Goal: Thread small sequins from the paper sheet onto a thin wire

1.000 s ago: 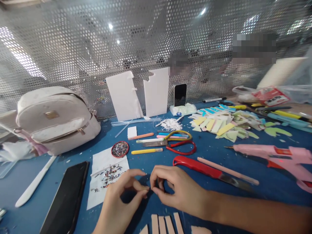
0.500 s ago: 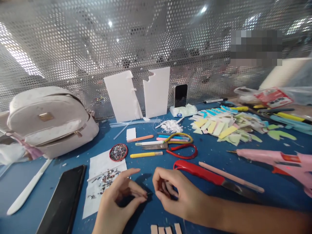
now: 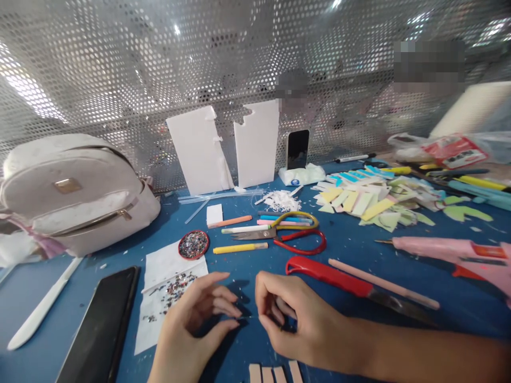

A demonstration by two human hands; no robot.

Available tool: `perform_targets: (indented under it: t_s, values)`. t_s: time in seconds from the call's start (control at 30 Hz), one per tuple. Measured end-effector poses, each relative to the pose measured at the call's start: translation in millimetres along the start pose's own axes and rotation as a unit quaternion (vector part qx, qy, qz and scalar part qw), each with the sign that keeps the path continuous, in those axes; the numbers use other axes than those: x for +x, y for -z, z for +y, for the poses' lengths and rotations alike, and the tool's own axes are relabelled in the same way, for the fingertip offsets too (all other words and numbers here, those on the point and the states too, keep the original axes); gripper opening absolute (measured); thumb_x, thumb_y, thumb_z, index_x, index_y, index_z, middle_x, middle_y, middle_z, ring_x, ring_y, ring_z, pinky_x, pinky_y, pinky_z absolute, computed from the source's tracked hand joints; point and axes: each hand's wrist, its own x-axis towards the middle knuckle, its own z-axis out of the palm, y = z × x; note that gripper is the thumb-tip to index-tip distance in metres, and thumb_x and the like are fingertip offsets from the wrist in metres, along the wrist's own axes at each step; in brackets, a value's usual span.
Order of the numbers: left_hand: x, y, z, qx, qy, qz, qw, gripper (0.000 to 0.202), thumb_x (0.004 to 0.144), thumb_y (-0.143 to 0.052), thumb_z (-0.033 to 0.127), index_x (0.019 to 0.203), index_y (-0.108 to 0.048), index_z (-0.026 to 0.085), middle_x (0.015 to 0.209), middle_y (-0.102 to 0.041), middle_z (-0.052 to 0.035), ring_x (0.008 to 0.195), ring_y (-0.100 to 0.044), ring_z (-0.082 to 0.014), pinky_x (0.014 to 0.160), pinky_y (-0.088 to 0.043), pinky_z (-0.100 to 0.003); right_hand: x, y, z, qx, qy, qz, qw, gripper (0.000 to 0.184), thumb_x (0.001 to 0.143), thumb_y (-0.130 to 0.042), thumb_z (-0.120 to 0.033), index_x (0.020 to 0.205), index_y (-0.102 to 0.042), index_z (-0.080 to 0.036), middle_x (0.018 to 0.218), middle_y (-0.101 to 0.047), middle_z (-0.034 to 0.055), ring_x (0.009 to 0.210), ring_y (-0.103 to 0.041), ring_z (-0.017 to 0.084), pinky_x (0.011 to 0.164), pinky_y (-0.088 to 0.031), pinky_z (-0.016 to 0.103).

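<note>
Above the blue table my left hand (image 3: 199, 324) is closed in a loose pinch, thumb and fingertips nearly together, its other fingers curved. My right hand (image 3: 297, 319) faces it, thumb and forefinger pinched. Between the two pinches shows a faint, very thin line, too fine to name. Left of my left hand, a white paper sheet (image 3: 159, 271) bears scattered small shiny bits (image 3: 178, 290). A red-rimmed round dish (image 3: 194, 244) full of similar bits sits on its upper edge. Behind my right hand lies a red-handled knife (image 3: 331, 276).
Scissors (image 3: 279, 232) and several markers (image 3: 239, 248) lie mid-table. A black phone (image 3: 98, 324) and white plastic knife (image 3: 43, 303) are left, before a white backpack (image 3: 75, 197). A pink glue gun (image 3: 447, 255) and paper scraps (image 3: 371, 199) are right. White boards (image 3: 199, 151) stand behind.
My hands have moved slightly apart, the right one to the right, and a thin line now shows between them. The view has shifted a little.
</note>
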Motion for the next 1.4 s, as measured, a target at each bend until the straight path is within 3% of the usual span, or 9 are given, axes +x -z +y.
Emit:
perform_targets:
  t_s: [0.27, 0.47, 0.73, 0.9, 1.4]
  values:
    - [0.0, 1.4, 0.5, -0.002, 0.013, -0.017, 1.0, 0.038, 0.078, -0.073, 0.01, 0.113, -0.062, 0.022, 0.091, -0.071, -0.0032, 0.077, -0.073, -0.018, 0.073, -0.063, -0.028, 0.0, 0.3, 0.0, -0.012, 0.009, 0.005, 1.0, 0.014, 0.076, -0.05, -0.006, 0.079, -0.045, -0.019, 0.066, -0.044, -0.0055, 0.053, -0.04, 0.007, 0.05, -0.032, 0.02]
    - [-3.2, -5.6, 4.6, -0.016, 0.03, 0.021, 0.999, 0.039, 0.075, -0.077, 0.015, 0.111, -0.063, 0.021, 0.086, -0.072, -0.002, 0.073, -0.073, -0.0172, 0.072, -0.062, -0.027, 0.2, 0.0, -0.2, -0.019, 0.012, 0.002, 1.0, 0.013, 0.077, -0.05, -0.007, 0.079, -0.045, -0.019, 0.066, -0.045, -0.005, 0.053, -0.04, 0.008, 0.05, -0.031, 0.021]
    - [-4.4, -8.0, 5.1, -0.035, 0.028, 0.029, 0.999, 0.036, 0.077, -0.077, 0.017, 0.11, -0.065, 0.023, 0.086, -0.073, -0.0006, 0.074, -0.073, -0.0157, 0.073, -0.061, -0.023, -0.2, 0.2, -0.6, -0.027, 0.015, 0.003, 1.0, 0.013, 0.076, -0.049, -0.007, 0.078, -0.045, -0.019, 0.065, -0.044, -0.005, 0.053, -0.04, 0.008, 0.049, -0.031, 0.021]
    - [-4.3, -7.3, 6.0, -0.017, 0.033, 0.029, 0.999, 0.035, 0.077, -0.077, 0.021, 0.11, -0.064, 0.021, 0.085, -0.072, -0.0017, 0.073, -0.073, -0.0174, 0.072, -0.062, -0.027, -0.6, -0.7, 1.0, -0.04, 0.018, 0.006, 0.999, 0.016, 0.075, -0.05, -0.005, 0.079, -0.045, -0.019, 0.067, -0.045, -0.0047, 0.053, -0.04, 0.008, 0.049, -0.03, 0.022]
    - [-5.7, -7.0, 4.5, -0.049, 0.039, 0.025, 0.998, 0.035, 0.077, -0.074, 0.013, 0.11, -0.065, 0.024, 0.086, -0.073, 0.0008, 0.075, -0.074, -0.0148, 0.073, -0.06, -0.021, -2.1, -1.9, -0.1, -0.059, 0.029, 0.013, 0.998, 0.015, 0.074, -0.049, -0.006, 0.079, -0.045, -0.019, 0.067, -0.046, -0.0049, 0.054, -0.041, 0.008, 0.05, -0.031, 0.022]
